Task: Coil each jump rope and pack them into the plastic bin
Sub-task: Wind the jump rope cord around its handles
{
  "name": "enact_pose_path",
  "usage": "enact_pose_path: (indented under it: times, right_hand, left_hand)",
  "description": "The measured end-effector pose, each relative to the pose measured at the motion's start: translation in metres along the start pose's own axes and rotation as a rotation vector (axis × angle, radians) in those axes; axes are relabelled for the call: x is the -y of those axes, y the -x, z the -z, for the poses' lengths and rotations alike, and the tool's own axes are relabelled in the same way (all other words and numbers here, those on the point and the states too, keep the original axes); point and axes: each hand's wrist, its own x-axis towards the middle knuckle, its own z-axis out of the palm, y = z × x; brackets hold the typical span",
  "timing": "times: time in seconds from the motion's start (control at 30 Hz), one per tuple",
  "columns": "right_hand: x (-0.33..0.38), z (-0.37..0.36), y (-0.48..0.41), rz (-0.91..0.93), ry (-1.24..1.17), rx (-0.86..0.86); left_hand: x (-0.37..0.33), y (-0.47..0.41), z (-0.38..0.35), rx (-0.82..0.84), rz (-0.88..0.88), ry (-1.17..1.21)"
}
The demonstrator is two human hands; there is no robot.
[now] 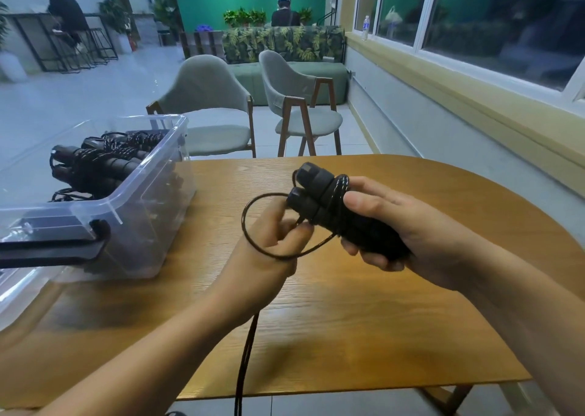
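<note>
We've got one jump rope (329, 205) in hand, to the right of the plastic bin (152, 194) & above the table (364, 320) that the bin sits on. Our right hand (408, 229) is wrapped round both black handles (308, 175), held side by side, thumb on top, fingers curled underneath. The handle ends stick out toward the bin. A few turns of black cord (341, 194) lie round the handles, just bin-side of the thumb.

Our left hand (272, 244), btw the bin & the right hand, has its fingers curled on the cord right below the handle ends. It's motion-blurred, so we can't make out the exact pinch. The cord makes one wide loop on the bin side of that hand, crosses the wrist & runs back to the handles. More cord, 2 strands together, hangs under the left forearm & drops past the table edge nearest us.

Inside the bin: several coiled ropes (104, 159), black handles w/ cord wound round them, piled toward its far end. The bin is clear plastic w/ a black latch (63, 251) on its near end.

Beyond the bin, off the table: 2 grey chairs (205, 89) w/ wooden legs, then a green sofa (247, 77). A water bottle (366, 28) stands on a sill (411, 58) far right of the bin.
</note>
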Motion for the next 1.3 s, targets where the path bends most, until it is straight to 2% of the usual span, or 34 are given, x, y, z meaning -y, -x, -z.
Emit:
enact_pose_path:
  times: [0.13,0.3,0.5,0.83,0.93,1.1,1.3]
  right_hand:
    - [0.002,0.008,0.001,-0.025,0.001,-0.032]
    - [0.003,0.007,0.001,-0.029,-0.021,-0.031]
    - [0.005,0.005,0.002,-0.034,-0.049,-0.01]
    - [-0.002,-0.007,0.002,-0.027,-0.275,0.126]
    - [-0.004,-0.016,-0.001,0.007,-0.264,0.095]
    - [-0.009,-0.028,-0.004,0.02,-0.051,-0.131]
    - [-0.019,-0.031,-0.005,0.06,0.337,-0.278]
  left_hand:
    - [-0.016,-0.004,0.001,-0.03,0.051,0.223]
    - [-0.013,-0.002,0.003,-0.075,0.087,0.388]
    - [-0.014,-0.002,0.006,-0.098,0.046,0.386]
    - [-0.008,-0.003,-0.003,-0.258,0.034,0.152]
    - [-0.001,0.002,-0.01,-0.257,-0.054,-0.156]
    - [-0.005,0.011,-0.021,-0.187,-0.064,-0.532]
    - [0.007,0.013,-0.024,-0.077,-0.052,-0.796]
